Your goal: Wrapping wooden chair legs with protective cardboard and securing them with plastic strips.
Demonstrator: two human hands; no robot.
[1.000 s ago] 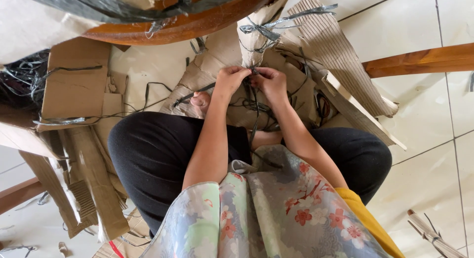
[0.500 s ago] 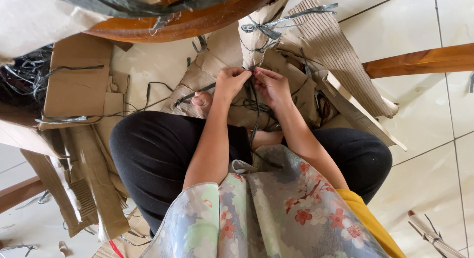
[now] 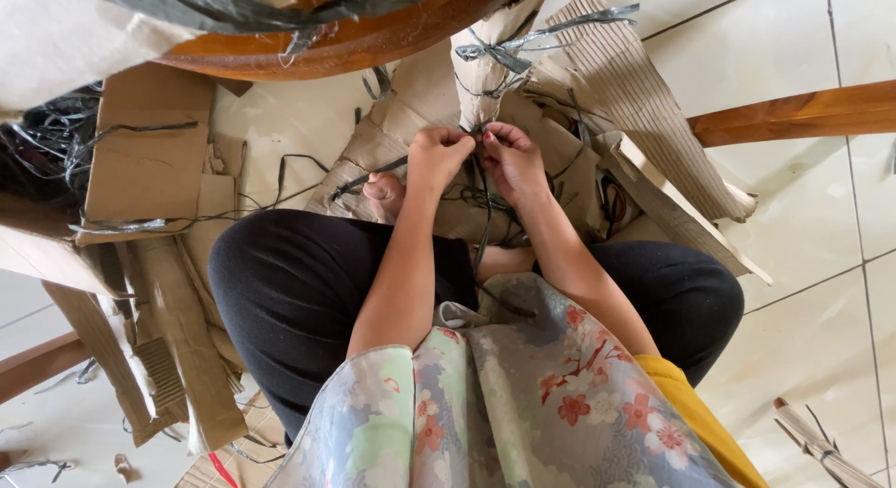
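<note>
two bare hands meet at the centre of the view, just above a tangle of thin dark plastic strapping that lies over torn brown cardboard sheets. the left hand is curled with its fingers pinched on the strapping, and the right hand, touching it at 3 o'clock, is likewise pinched on the same strand; a loose length of it hangs down between the forearms toward 6 o'clock. at 12 o'clock from the hands stands a cardboard-wrapped post tied round with grey strapping, and beyond it runs the curved edge of a brown wooden piece. a ribbed corrugated cardboard sheet lies at 2 o'clock, near a wooden bar at 3 o'clock on the pale tiled floor. a flat cardboard box flap lies at 9 o'clock, with a heap of dark strapping further out the same way. a bare toe shows just beside the left wrist at 8 o'clock. black trousers and a floral garment fill the 6 o'clock side
</note>
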